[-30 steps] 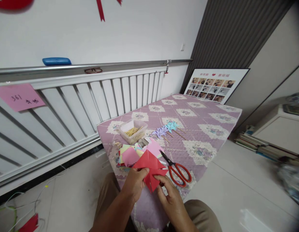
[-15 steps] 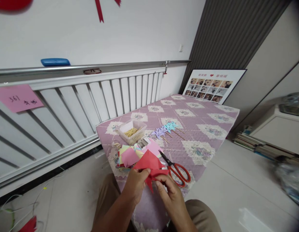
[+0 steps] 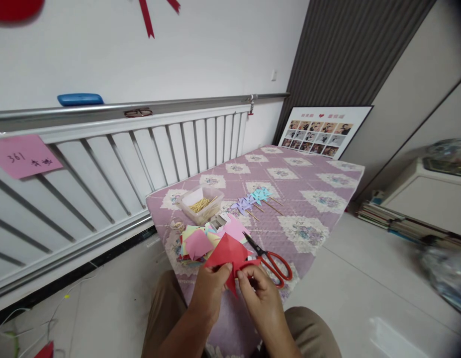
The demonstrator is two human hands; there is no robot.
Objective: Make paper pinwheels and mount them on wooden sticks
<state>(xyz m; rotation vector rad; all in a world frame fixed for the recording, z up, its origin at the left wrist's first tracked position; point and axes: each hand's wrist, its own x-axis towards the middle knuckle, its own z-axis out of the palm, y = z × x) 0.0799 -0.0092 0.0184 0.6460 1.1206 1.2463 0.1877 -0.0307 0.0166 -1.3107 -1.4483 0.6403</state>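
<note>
A cut and partly folded sheet of red paper [image 3: 229, 249] is held up over the near end of the table. My left hand [image 3: 211, 286] pinches it at the left of its centre, thumb on top. My right hand [image 3: 260, 293] grips a strip of it near the centre between thumb and forefinger. Just right of the paper lie scissors with red handles [image 3: 269, 258], their blades slightly apart. Left of it is a pile of coloured paper pieces [image 3: 196, 243], with a pink piece [image 3: 233, 227] behind the red one. Several purple and turquoise paper pinwheels [image 3: 252, 200] on sticks lie farther back.
A clear plastic box [image 3: 201, 203] holds thin wooden sticks. The table has a purple floral cloth [image 3: 308, 174]. A white radiator [image 3: 193, 144] runs along the left, and a photo board [image 3: 325, 130] leans at the far end. Books [image 3: 402, 226] are stacked on the right.
My right fingers have drawn slightly closer to the paper's centre with the strip. The view has shifted a little; the scissors and the other things on the table lie as before.
</note>
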